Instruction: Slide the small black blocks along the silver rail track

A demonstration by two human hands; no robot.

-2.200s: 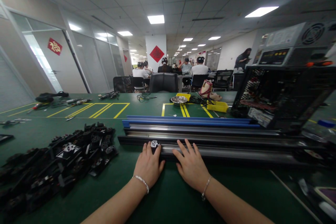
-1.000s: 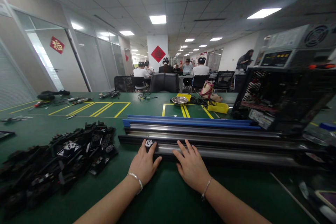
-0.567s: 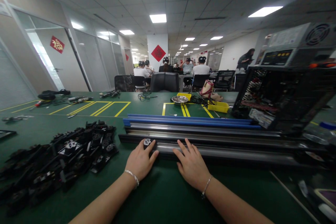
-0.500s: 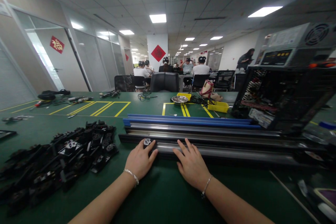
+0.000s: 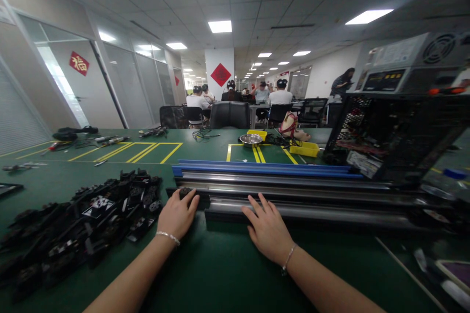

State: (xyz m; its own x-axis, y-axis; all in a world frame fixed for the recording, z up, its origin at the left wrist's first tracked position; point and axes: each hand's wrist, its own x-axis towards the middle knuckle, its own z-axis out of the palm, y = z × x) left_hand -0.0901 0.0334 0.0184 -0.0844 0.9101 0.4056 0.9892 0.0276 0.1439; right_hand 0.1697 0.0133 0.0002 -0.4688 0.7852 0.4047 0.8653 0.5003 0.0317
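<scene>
Left hand (image 5: 177,217) grip curled over small black part (image 5: 184,190) at rail stack (image 5: 293,190) left end. Right hand (image 5: 267,230) flat, fingers spread, on nearest rail (image 5: 330,213). Black parts pile (image 5: 84,220) just left, on green table (image 5: 227,269).

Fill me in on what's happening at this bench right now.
A person sits at a green work table with both hands on a stack of long metal rails. The left hand closes over a small black plastic part at the left end of the rails; the right hand lies flat, fingers spread, on the front rail. A pile of small black plastic parts sits to the left. Other people work at a far table.
</scene>
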